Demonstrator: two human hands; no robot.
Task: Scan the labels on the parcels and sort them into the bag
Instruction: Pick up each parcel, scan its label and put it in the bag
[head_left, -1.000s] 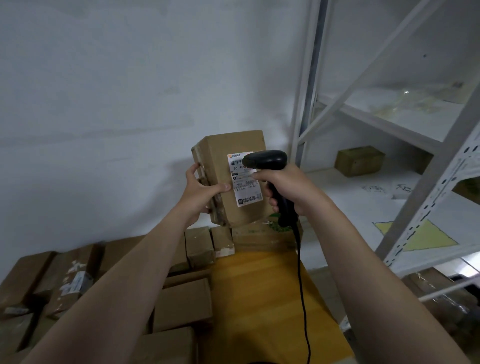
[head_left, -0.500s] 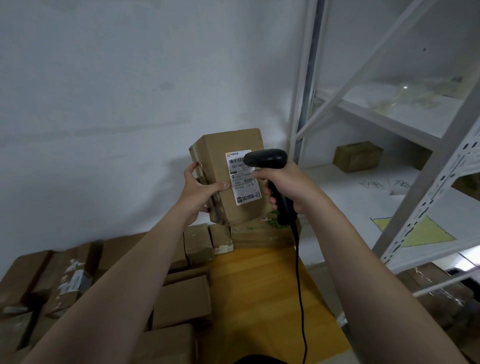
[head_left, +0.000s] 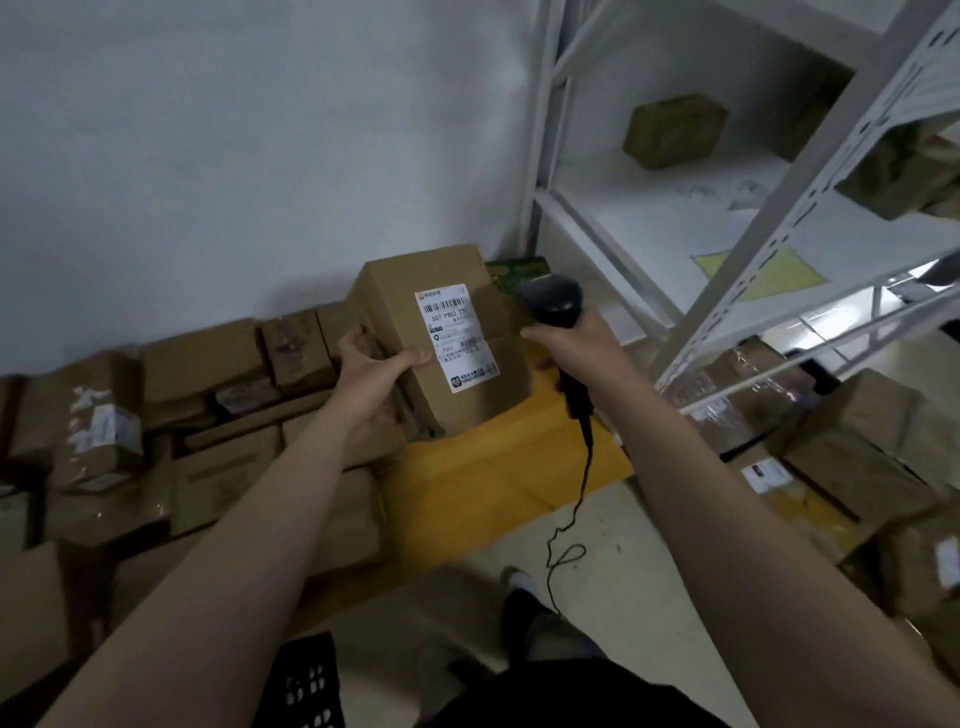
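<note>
My left hand (head_left: 371, 371) grips a brown cardboard parcel (head_left: 415, 280) from its left side, thumb across the front. The parcel's white shipping label (head_left: 457, 338) with a barcode faces me. My right hand (head_left: 582, 348) holds a black corded barcode scanner (head_left: 556, 306) by its handle, just to the right of the parcel, with its head level with the label's top. The scanner's cable (head_left: 576, 499) hangs down to the floor. A flat yellow bag (head_left: 493, 478) lies on the floor under the parcel.
Several brown parcels (head_left: 202, 415) are piled along the wall at the left. A white metal shelf rack (head_left: 779, 208) stands at the right, with a box (head_left: 675, 130) on a shelf and more parcels (head_left: 857, 457) beneath. A black crate (head_left: 306, 680) sits by my feet.
The view has tilted down towards the floor. The scanner has drawn away from the label to the right, and the parcel now sits lower, over the yellow bag.
</note>
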